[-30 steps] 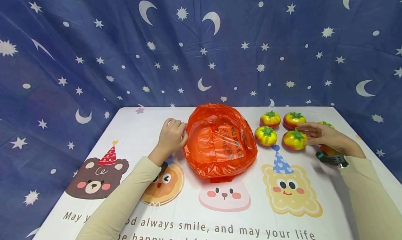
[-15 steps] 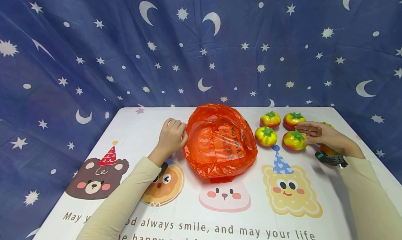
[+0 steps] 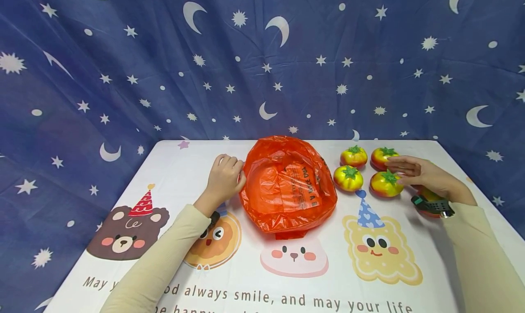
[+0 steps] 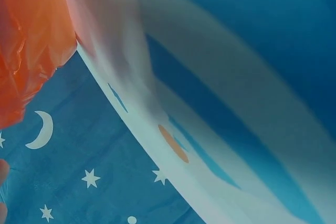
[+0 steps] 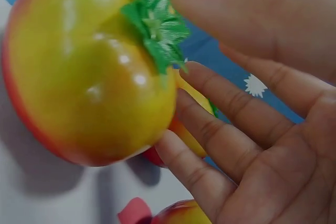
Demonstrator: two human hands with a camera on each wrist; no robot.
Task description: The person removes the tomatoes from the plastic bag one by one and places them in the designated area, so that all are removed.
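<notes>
A red-orange plastic bag stands on the table with its mouth spread wide. My left hand grips the bag's left rim with curled fingers; the left wrist view shows the bag at its upper left edge. Several yellow-and-red toy tomatoes with green leaf tops sit right of the bag. My right hand is over the right-hand ones, fingers fairly straight and spread, fingertips right at the front tomato. Another tomato is partly hidden under that wrist. A large tomato lies before the right palm, thumb tip by its leaves.
Two more tomatoes, a back one and a front one, stand close to the bag's right side. A white cloth with cartoon prints covers the table. Behind its far edge hangs a blue curtain with stars and moons.
My right hand has shifted slightly, and the tomato top that showed behind it is now hidden. My left hand and the bag have hardly moved.
</notes>
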